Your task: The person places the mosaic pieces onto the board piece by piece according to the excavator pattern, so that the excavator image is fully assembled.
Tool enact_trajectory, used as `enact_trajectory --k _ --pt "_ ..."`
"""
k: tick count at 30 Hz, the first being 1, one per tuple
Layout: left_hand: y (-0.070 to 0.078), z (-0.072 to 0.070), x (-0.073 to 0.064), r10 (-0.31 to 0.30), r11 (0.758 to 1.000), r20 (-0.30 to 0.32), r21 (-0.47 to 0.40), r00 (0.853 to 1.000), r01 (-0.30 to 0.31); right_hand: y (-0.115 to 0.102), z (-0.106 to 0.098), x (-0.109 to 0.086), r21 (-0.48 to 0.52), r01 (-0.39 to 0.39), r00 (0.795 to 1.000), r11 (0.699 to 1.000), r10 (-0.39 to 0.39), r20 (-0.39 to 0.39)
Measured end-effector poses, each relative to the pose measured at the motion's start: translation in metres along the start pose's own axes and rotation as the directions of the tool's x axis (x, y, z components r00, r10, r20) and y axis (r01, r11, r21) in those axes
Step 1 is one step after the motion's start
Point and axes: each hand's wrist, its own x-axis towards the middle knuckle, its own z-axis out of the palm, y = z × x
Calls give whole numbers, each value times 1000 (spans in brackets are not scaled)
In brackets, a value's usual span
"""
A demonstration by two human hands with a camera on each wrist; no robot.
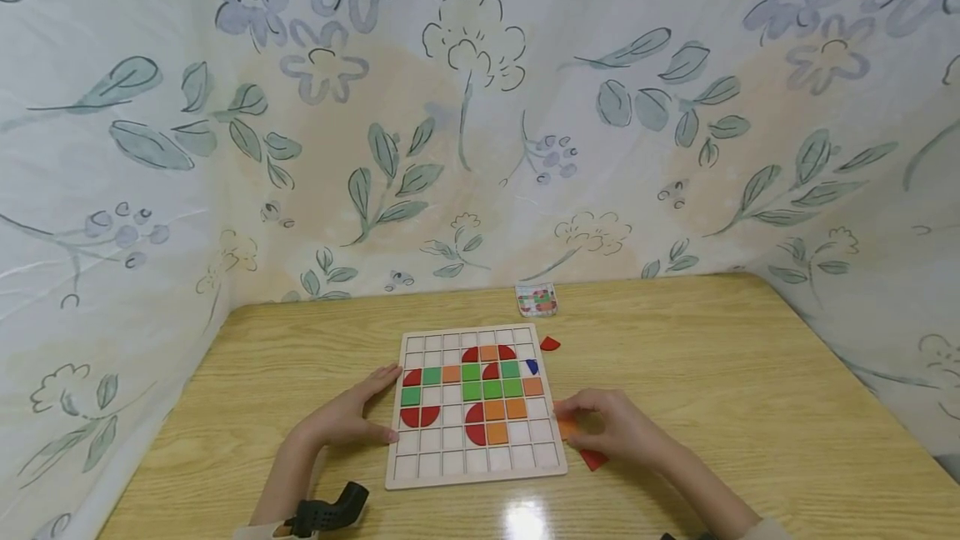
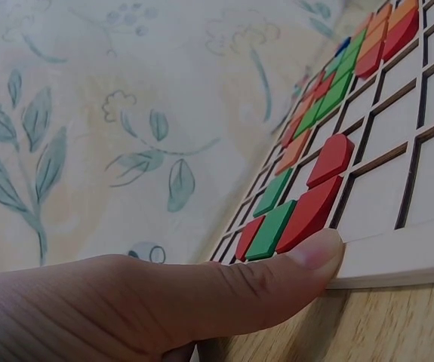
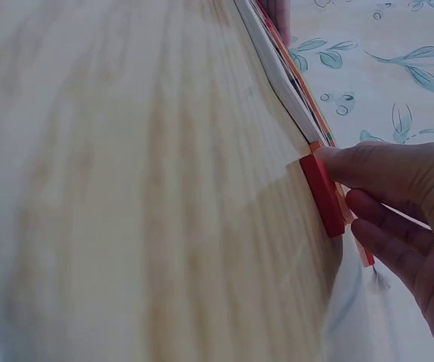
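A wooden grid board [image 1: 430, 442] lies flat on the table, with red, green and orange pieces in some of its squares. My left hand [image 1: 345, 412] rests at the board's left edge, thumb and fingers spread apart. In the left wrist view, its thumb [image 2: 277, 279] touches the rim near a red rounded piece [image 2: 311, 213]. Beside the board's right edge, my right hand [image 1: 617, 427] pinches an orange tile [image 1: 567, 429] between thumb and fingers. A red piece [image 1: 592, 459] lies just below that hand; the right wrist view shows a red piece [image 3: 323, 196] close to the thumb.
A small picture card [image 1: 537, 301] with a coloured pattern is behind the board. Near the upper right corner lies a red quarter-round piece [image 1: 550, 344]. A dark blue piece [image 1: 532, 367] sits in the board's right column. Flowered cloth [image 1: 480, 148] stands around the wooden table [image 1: 675, 340].
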Motion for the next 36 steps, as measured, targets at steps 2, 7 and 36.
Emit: enact_trajectory --k 2,7,36 --pt "0 0 0 2 1000 0 1 1000 -2 0 -1 0 -5 1 1000 1000 -1 9" --pt "1 -1 -1 0 1000 2 -11 1000 0 -1 -2 0 -24 -21 1000 999 21 18" --pt "3 -1 -1 -5 1000 5 -14 1000 5 9 -7 -7 -67 27 998 997 -31 -51"
